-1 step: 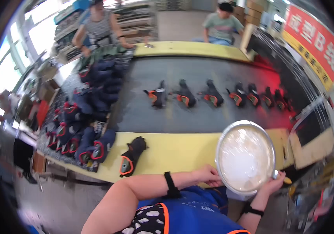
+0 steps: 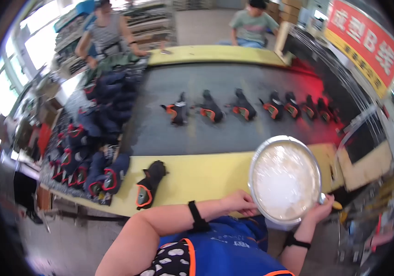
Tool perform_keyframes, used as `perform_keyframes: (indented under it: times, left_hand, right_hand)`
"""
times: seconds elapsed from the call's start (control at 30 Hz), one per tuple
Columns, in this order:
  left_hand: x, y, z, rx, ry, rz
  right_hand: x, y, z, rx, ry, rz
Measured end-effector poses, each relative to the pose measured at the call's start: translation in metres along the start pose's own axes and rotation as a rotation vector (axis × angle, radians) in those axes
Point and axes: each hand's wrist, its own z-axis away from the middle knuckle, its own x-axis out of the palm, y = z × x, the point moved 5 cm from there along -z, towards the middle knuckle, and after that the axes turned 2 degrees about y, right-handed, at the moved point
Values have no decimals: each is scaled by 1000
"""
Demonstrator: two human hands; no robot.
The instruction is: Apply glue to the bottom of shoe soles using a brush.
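In front of me is a round metal pan point(image 2: 252, 177) with a shiny cream-white inside that looks like wrinkled clear film. My right hand point(image 2: 320, 209) is closed at its lower right rim, by a short silver part. A yellow tip point(image 2: 337, 205) sticks out past those fingers; I cannot tell what it belongs to. My left hand point(image 2: 243, 203) meets the pan's left rim with its fingers pinched together, the fingertips partly hidden. On the yellow ledge, left of my hands, lies a dark boot-shaped shoe point(image 2: 151, 184) with orange edging.
Beyond the yellow ledge point(image 2: 192, 172) a dark conveyor belt point(image 2: 160, 140) carries several similar shoes point(image 2: 244, 108), the rightmost under red light. Dark blue shoes point(image 2: 100, 119) are heaped at the left. Two people point(image 2: 109, 32) are across the belt. A red sign point(image 2: 367, 39) stands at right.
The whole view has shifted slightly, so everything sits a little further left and higher. Both hands keep the same places at the pan.
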Motion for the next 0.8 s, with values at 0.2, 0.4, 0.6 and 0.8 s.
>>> perform_keyframes:
  times: [0.2,0.4,0.6,0.8]
  left_hand:
    - [-17,-2,15,93,117,-135]
    - [-131,20,50,311,629,-206]
    - [-115,58,115,507,682,-25]
    - [8,145,188,759,31,-56]
  right_hand:
    - [9,4,4,-125,37,121]
    - [17,0,7,54,17,-228]
    - [8,9,-5,42,-25,-163]
    - [12,9,-4,15,-3,-43]
